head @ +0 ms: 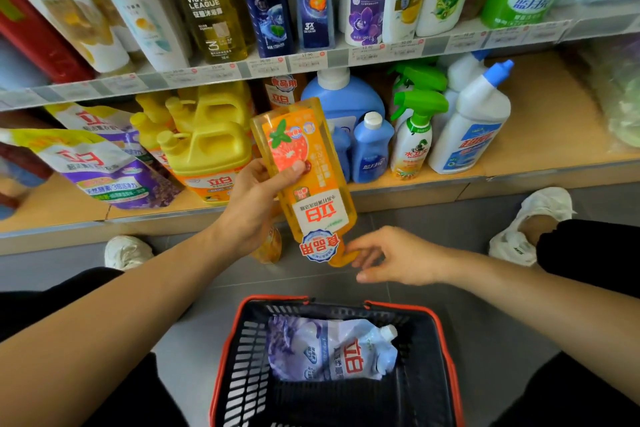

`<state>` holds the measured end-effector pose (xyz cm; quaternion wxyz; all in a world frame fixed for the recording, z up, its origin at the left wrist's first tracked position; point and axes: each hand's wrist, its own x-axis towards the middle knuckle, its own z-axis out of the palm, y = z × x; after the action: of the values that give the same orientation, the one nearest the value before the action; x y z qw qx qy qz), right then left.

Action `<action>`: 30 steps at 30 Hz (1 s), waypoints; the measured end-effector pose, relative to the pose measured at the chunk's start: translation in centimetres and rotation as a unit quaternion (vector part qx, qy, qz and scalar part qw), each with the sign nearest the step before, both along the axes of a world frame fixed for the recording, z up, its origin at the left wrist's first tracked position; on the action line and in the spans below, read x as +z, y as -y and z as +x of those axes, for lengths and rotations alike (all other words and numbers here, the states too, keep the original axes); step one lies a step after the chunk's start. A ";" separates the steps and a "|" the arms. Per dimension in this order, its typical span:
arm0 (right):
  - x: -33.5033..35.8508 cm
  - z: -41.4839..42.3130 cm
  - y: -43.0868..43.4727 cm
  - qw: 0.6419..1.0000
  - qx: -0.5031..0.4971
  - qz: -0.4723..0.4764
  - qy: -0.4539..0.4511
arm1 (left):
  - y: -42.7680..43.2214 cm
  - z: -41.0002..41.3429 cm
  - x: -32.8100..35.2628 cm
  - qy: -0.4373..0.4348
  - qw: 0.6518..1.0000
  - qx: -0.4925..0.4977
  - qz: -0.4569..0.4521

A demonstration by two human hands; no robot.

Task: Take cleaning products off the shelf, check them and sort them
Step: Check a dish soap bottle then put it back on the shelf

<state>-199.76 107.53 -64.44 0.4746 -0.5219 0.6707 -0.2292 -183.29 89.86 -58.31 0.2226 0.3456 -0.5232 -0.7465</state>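
Observation:
My left hand [258,204] grips an orange dish-soap bottle [304,163] upside down, in front of the lower shelf [415,191], thumb across its label. The bottle's cap end points down toward my right hand [391,258]. That hand's fingers are spread and relaxed, with the fingertips at the orange cap. On the floor below stands a black shopping basket with a red rim [225,350]. A pale purple refill pouch [332,350] lies inside it.
The lower shelf carries yellow jugs [204,146], purple pouches [107,163], blue bottles [370,146], green spray bottles [412,142] and a white toilet cleaner [471,128]. Shampoo bottles [263,0] line the upper shelf. My white shoes [533,225] rest on the grey floor.

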 end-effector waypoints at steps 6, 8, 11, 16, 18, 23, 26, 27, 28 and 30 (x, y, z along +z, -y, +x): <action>1.3 -0.1 0.0 0.970 0.076 -0.063 -0.221 | 0.5 0.3 -1.2 0.021 0.995 0.036 0.090; 2.4 -0.6 0.0 0.960 0.101 -0.094 -0.244 | 0.3 0.4 -1.7 0.040 0.991 0.050 0.115; 4.1 -1.6 -0.3 0.957 0.133 -0.122 -0.226 | -0.1 0.2 -2.4 0.063 0.987 0.042 0.140; 6.1 -2.4 -0.2 0.970 0.045 -0.190 -0.148 | -0.3 0.1 -3.3 0.102 0.982 -0.053 0.147; 6.2 -2.2 0.6 0.974 -0.014 -0.197 -0.114 | -0.4 0.2 -3.4 0.093 0.982 -0.096 0.131; 3.7 -3.0 1.5 0.985 -0.093 -0.081 -0.120 | 0.2 -0.8 -2.9 0.099 0.988 -0.113 0.026; 1.3 -3.9 1.4 0.985 -0.129 -0.002 -0.114 | 1.7 -1.9 -3.1 0.159 0.976 -0.085 -0.120; 0.6 -4.0 1.4 0.985 -0.128 0.016 -0.115 | 2.5 -2.4 -3.1 0.176 0.965 -0.079 -0.175; 0.0 -4.0 1.5 0.986 -0.121 0.030 -0.115 | 3.3 -3.0 -3.1 0.190 0.953 -0.072 -0.226; -1.0 -3.9 1.6 0.988 -0.100 0.052 -0.108 | 5.3 -4.4 -3.1 0.201 0.933 -0.053 -0.295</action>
<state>-203.68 105.91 -65.41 0.4006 -0.4490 0.7775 -0.1828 -187.72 84.58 -61.45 0.1648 0.3786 -0.7712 -0.4845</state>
